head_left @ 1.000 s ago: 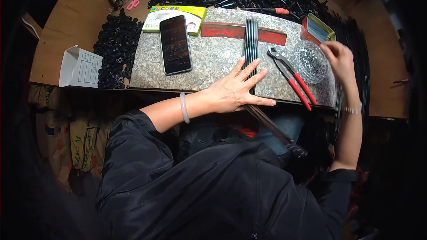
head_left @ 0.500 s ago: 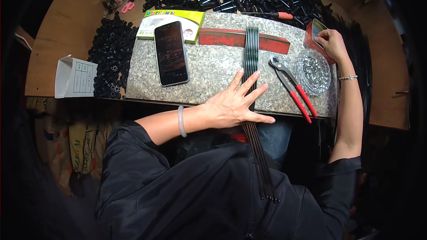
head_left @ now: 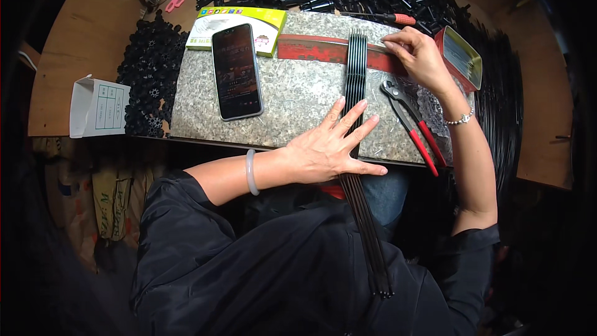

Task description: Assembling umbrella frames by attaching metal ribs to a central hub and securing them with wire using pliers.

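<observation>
A row of thin black rods (head_left: 357, 74) lies side by side across a painted red metal bar (head_left: 308, 48), their upper ends past it and their knobbed lower ends over my lap. Flat on the rods, with fingers spread, rests my left hand (head_left: 333, 149). My right hand (head_left: 420, 59) is pinched, thumb against fingers, above the bar's right part, just right of the rods' upper ends. Whatever sits in that pinch is too small to make out. Red-handled pliers (head_left: 410, 124) lie below it. My right wrist partly hides a clear dish (head_left: 430, 111) of small pieces.
An open tin (head_left: 474, 68) with thin pieces stands at the right. A phone (head_left: 237, 74) leans by a green-and-white box (head_left: 270, 22) on the speckled slab (head_left: 298, 106). Black parts (head_left: 149, 81) heap at left and back. A white carton (head_left: 99, 109) stands far left.
My right hand has moved left from the tin to the rods' upper ends, still pinched. My left hand stays spread on the rods. The view has shifted slightly.
</observation>
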A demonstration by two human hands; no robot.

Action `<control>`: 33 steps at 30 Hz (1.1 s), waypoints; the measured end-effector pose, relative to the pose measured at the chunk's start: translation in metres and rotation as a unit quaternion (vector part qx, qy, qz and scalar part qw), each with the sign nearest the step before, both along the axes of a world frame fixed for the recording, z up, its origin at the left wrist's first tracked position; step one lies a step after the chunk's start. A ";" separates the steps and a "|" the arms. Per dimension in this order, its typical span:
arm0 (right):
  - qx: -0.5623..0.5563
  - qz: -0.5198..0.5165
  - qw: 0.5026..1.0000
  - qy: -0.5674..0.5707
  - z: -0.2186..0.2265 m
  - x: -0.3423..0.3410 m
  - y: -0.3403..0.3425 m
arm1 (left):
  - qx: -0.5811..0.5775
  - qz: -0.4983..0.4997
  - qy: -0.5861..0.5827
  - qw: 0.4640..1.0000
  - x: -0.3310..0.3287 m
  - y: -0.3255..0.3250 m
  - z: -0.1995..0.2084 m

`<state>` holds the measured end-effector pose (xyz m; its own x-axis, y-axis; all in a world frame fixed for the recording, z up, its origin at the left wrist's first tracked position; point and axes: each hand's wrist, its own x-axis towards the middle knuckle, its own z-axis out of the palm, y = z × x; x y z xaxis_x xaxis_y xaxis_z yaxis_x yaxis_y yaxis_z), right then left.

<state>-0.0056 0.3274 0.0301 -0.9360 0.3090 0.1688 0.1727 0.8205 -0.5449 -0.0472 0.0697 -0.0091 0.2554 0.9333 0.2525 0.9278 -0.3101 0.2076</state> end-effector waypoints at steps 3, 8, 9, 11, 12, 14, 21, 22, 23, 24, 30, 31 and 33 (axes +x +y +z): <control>-0.017 -0.006 1.000 0.013 -0.013 -0.008 -0.001 | 0.005 0.001 -0.009 1.000 0.000 0.000 0.000; -0.059 -0.006 0.998 0.009 -0.019 -0.014 0.000 | -0.001 -0.004 -0.024 1.000 -0.001 0.000 0.000; -0.064 -0.002 0.998 0.011 -0.021 -0.014 0.000 | -0.001 -0.004 -0.024 1.000 -0.001 0.000 0.000; -0.069 0.001 0.998 0.012 -0.022 -0.015 0.000 | 0.006 -0.004 -0.035 0.999 -0.001 0.000 -0.001; -0.069 0.003 0.998 0.014 -0.022 -0.016 0.000 | 0.006 -0.003 -0.035 0.999 -0.001 0.000 -0.001; -0.069 0.006 0.997 0.015 -0.023 -0.017 -0.001 | 0.008 -0.001 -0.029 1.000 -0.001 -0.001 -0.002; -0.076 -0.005 0.997 0.021 -0.023 -0.020 -0.004 | -0.006 -0.008 -0.040 0.999 -0.002 0.000 0.000; -0.075 -0.019 0.997 0.012 -0.021 -0.021 -0.006 | -0.006 -0.009 -0.041 0.999 -0.002 0.000 0.000; -0.075 -0.019 0.997 0.012 -0.019 -0.022 -0.006 | -0.006 -0.010 -0.043 0.999 -0.003 0.000 -0.001; -0.077 -0.042 0.996 -0.016 -0.017 -0.022 -0.005 | -0.006 -0.009 -0.043 0.999 -0.003 0.000 -0.001; -0.102 0.011 0.995 0.014 -0.020 -0.020 -0.002 | -0.012 -0.014 -0.040 0.999 -0.004 0.000 0.002; -0.132 0.026 0.990 0.044 -0.022 -0.020 -0.001 | -0.011 -0.015 -0.040 0.999 -0.004 0.000 0.002; -0.114 0.017 0.993 0.035 -0.023 -0.019 0.002 | -0.010 -0.016 -0.040 0.999 -0.004 -0.001 0.001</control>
<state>-0.0250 0.3293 0.0074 -0.9351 0.3146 0.1632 0.1016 0.6791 -0.7270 -0.0511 0.0690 -0.0077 0.2645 0.9305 0.2536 0.8981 -0.3334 0.2867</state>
